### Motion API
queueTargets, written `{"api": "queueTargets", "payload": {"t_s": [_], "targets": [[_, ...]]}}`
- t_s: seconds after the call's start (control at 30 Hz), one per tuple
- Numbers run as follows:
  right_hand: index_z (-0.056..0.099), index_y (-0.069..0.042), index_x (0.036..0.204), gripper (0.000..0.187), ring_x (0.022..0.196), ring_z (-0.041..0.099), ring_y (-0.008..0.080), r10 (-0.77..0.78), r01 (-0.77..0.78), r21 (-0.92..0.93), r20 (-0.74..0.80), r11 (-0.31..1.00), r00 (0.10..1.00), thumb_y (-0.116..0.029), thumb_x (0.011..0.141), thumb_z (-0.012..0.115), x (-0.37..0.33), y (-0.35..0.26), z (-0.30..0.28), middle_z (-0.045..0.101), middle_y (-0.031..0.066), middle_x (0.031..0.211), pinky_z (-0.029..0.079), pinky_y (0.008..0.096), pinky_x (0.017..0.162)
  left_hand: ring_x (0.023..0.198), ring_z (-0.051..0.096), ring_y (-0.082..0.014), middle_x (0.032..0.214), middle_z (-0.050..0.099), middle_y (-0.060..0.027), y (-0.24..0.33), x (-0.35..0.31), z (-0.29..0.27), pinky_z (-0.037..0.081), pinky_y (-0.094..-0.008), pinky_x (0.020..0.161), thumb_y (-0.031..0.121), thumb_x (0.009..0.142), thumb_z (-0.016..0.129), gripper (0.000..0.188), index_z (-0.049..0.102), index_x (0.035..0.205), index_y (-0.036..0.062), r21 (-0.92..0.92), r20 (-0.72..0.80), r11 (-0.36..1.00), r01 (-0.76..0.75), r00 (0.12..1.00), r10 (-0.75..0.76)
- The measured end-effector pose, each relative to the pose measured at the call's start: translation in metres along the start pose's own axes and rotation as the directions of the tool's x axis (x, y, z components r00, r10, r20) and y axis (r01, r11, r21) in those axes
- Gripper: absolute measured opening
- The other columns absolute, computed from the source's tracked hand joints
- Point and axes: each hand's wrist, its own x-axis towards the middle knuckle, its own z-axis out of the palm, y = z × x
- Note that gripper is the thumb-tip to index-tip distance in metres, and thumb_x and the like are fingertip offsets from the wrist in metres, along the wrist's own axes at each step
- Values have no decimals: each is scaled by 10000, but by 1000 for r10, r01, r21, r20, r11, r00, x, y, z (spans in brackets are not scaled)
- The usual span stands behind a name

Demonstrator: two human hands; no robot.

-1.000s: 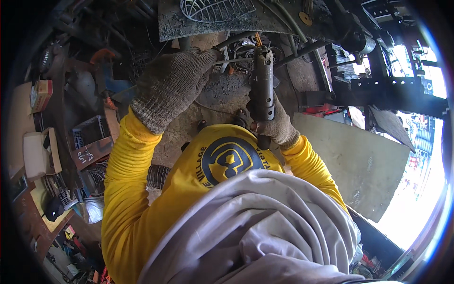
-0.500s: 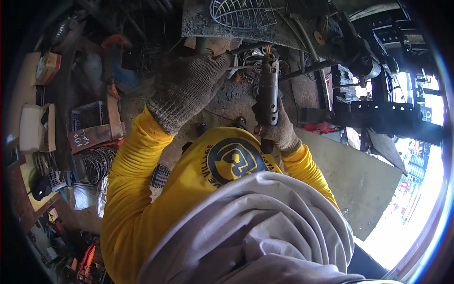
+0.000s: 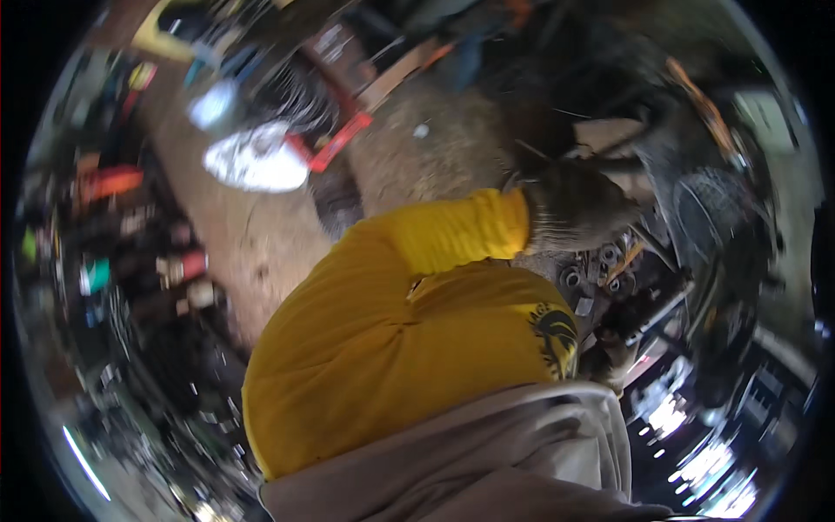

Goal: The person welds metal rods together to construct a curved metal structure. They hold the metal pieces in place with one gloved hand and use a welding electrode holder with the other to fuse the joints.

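My left hand (image 3: 578,209), in a dark knitted glove, is curled at the near edge of a dark metal plate (image 3: 696,204). A dark rod (image 3: 654,246) slants close by its fingers; whatever the fingers close on is hidden and blurred. Lower and to the right, my gloved right hand (image 3: 611,355) grips the lower end of a dark metal tube with holes (image 3: 658,309), which tilts up to the right. My body partly covers that hand. Several metal rings (image 3: 609,257) lie between the two hands.
Coils of wire (image 3: 300,100), a red bar (image 3: 341,141) and a shiny silver sheet (image 3: 257,157) lie on the brown floor at the upper left. Blurred clutter with a red-orange item (image 3: 109,183) lines the left side. A wire basket shape (image 3: 713,200) rests on the plate.
My view has swung leftward, so the hands and plate now appear farther right and more floor and clutter show at left. The tube stays in my right hand.
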Motion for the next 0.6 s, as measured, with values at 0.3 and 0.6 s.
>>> {"api": "queueTargets", "payload": {"t_s": [0.3, 0.6], "targets": [[497, 0, 1391, 637, 1030, 620, 219, 161, -90, -216, 341, 972, 926, -2, 788, 703, 69, -23, 18, 614, 102, 1217, 513, 343, 911, 820, 710, -301, 936, 719, -62, -20, -95, 0, 572, -433, 702, 299, 934, 650, 189, 723, 1035, 157, -194, -79, 892, 409, 900, -430], [515, 10, 1376, 588, 995, 628, 215, 159, -58, -225, 458, 973, 874, 0, 813, 685, 92, -17, 41, 615, 109, 1211, 527, 334, 891, 829, 706, -310, 892, 707, -52, -1, -144, -7, 567, -443, 699, 288, 942, 637, 154, 719, 1010, 178, -413, -359, 781, 469, 704, -613]]}}
